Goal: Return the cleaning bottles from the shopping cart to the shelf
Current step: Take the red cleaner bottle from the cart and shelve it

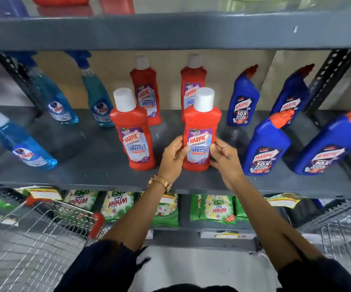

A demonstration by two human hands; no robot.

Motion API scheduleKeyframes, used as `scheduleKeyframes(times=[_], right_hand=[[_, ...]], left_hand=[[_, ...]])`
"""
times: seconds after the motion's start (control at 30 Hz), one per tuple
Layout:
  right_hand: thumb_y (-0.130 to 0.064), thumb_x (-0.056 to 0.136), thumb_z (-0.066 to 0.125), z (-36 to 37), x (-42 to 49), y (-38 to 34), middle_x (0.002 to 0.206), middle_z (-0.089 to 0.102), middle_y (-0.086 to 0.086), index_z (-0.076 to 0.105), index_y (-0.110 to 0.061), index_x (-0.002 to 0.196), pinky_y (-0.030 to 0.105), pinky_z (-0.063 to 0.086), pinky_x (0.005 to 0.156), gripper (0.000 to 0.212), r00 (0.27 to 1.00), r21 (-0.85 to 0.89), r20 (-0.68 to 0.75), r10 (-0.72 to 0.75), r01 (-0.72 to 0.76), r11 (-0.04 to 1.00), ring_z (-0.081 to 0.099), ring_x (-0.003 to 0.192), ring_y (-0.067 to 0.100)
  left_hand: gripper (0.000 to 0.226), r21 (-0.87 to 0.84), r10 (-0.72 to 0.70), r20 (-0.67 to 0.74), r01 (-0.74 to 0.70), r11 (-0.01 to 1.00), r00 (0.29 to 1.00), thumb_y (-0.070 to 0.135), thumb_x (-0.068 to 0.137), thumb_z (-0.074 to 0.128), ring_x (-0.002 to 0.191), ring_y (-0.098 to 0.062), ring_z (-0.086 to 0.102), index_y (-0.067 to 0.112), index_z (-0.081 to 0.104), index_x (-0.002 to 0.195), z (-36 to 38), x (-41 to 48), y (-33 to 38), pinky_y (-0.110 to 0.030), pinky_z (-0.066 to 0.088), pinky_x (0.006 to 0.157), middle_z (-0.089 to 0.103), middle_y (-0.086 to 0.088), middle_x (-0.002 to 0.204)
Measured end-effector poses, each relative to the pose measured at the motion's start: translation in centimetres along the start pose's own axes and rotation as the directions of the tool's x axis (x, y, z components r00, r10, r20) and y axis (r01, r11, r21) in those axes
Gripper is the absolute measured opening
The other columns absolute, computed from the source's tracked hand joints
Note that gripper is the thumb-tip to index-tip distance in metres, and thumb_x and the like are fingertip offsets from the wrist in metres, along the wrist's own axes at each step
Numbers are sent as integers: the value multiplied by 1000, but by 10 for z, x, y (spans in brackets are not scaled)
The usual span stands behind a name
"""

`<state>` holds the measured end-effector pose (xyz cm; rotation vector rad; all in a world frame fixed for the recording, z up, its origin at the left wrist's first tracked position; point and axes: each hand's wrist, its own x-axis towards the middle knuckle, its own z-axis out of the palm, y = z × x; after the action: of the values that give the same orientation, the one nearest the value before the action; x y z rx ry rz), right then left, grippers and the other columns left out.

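Both hands on one red Harpic bathroom cleaner bottle (199,131), upright on the grey shelf (98,165) near front edge; left hand (172,159) grip clamped on bottle's left side, thumb on label; right hand (223,159) fingers touching its right side, ring on one finger, grip closed around bottle.

Second red Harpic bottle (133,131) stands just beside, to the left; two more red ones behind, toward the back.

Blue Harpic toilet cleaner bottles (265,146) on right part of shelf; blue Colin spray bottles (63,106) on left.

Gold watch (160,183) on left wrist; wire shopping cart (35,234) lower left, below shelf; green Wheel detergent packs (214,208) on lower shelf.
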<state>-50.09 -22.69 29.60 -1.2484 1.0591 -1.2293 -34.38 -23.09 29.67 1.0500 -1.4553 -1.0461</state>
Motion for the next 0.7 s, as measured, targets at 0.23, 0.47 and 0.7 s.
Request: scheduleKeyframes(times=[0.23,0.47,0.7], right_hand=[[-12,95,54,22,-21,16,127,60,10,52,-8,130,35,46,104,35,952,-167,-292,-92,44,985,57,115,16],[-32,96,41,138,-112,56,119,59,1,56,-13,123,26,41,101,37,941,-376,-223,-253,156,913,54,113,14],[-32,97,44,296,-163,101,112,67,9,62,-13,114,42,47,96,31,837,-487,536,114,196,851,58,110,27]], left_hand=[[45,-57,-110,-147,102,993,983,1,90,55,123,-30,54,-1,42,133,0,-18,0,-40,46,106,53,-23,134],[26,105,-101,-313,140,985,944,10,93,54,99,-1,66,8,57,118,-83,-137,-17,-14,52,87,68,1,108],[13,50,-267,-783,484,873,561,12,94,52,86,-25,69,18,62,100,-240,-300,-73,-35,53,73,71,-20,98]])
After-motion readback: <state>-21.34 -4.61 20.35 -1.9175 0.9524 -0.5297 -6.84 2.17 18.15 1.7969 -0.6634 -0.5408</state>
